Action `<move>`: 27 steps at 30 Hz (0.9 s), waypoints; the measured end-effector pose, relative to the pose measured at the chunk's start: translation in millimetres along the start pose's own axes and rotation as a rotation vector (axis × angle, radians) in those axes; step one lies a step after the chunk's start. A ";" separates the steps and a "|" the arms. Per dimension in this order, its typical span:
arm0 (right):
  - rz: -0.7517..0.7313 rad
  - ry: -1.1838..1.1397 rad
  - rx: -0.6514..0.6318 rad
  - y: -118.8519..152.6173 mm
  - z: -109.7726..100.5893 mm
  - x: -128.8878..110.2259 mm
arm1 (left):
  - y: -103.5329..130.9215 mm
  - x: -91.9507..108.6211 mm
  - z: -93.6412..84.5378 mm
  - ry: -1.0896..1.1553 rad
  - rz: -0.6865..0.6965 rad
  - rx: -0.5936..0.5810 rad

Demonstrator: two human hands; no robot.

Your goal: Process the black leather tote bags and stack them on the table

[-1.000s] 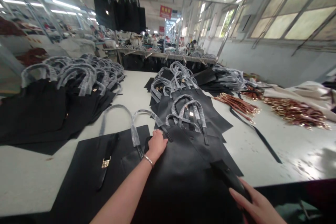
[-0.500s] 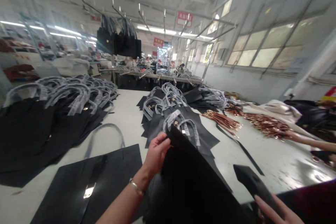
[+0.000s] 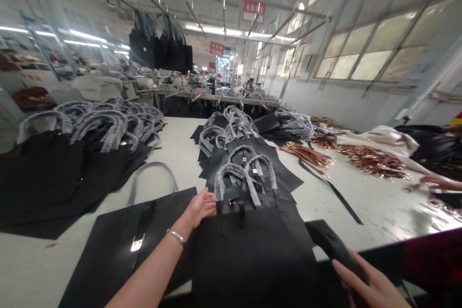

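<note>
A black tote bag point(image 3: 252, 255) lies in front of me, on top of a stack of similar bags whose handles point(image 3: 236, 183) are wrapped in clear film. At its upper left corner is my left hand point(image 3: 202, 208), fingers stretched out and apart, close to the bag's edge; whether they touch it I cannot tell. My right hand point(image 3: 368, 281) is closed around a black leather strap piece point(image 3: 330, 240) at the lower right. Left of my left arm rests another black bag point(image 3: 119, 245) with a shiny gold clasp point(image 3: 137, 242) and one raised handle.
Piled black bags point(image 3: 39, 173) with wrapped handles cover the table's left side. To the right are brown straps with gold hooks point(image 3: 306, 156), a long black strip point(image 3: 335, 195) and a co-worker's hand point(image 3: 435, 183). Finished-looking bags hang from a rack point(image 3: 159, 48) at the back.
The black bag's top edge, earlier lifted and folded in my left hand, now lies flat. My left hand has let go and moved slightly left. The right hand keeps hold of the strap piece.
</note>
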State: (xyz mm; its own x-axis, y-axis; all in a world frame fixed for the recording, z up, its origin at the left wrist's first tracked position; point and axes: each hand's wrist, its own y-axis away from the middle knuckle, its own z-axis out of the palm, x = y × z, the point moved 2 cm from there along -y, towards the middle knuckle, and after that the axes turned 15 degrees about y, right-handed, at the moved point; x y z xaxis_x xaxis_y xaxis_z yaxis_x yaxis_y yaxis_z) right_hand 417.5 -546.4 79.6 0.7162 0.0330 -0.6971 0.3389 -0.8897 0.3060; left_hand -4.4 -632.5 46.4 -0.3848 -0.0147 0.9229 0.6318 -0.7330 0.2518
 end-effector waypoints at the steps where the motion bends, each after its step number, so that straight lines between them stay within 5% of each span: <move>1: -0.022 0.018 -0.041 -3.0 9.5 -4.8 | 0.8 1.7 -6.2 -0.042 0.040 0.057; 4: -0.092 0.088 -0.151 -14.4 39.8 -18.3 | 20.9 -8.5 -6.3 -0.167 0.210 0.119; 8: -0.138 0.155 -0.324 -29.4 68.3 -32.7 | 77.7 -62.0 26.8 -0.545 0.491 -0.340; 12: -0.099 0.131 -0.474 -44.8 77.5 -43.3 | 112.2 -104.2 43.7 -0.824 0.568 -0.475; 27: -0.120 0.268 -0.514 -58.5 80.3 -66.2 | 113.5 -96.2 47.5 -0.972 0.568 -0.466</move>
State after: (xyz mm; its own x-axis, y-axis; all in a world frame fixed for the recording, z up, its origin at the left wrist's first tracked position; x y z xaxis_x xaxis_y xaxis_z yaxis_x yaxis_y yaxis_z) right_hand 301.3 -533.1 55.7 0.7610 0.2936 -0.5785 0.6315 -0.5398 0.5567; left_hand 136.3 -681.9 0.0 0.6581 -0.0440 0.7517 0.1673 -0.9648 -0.2030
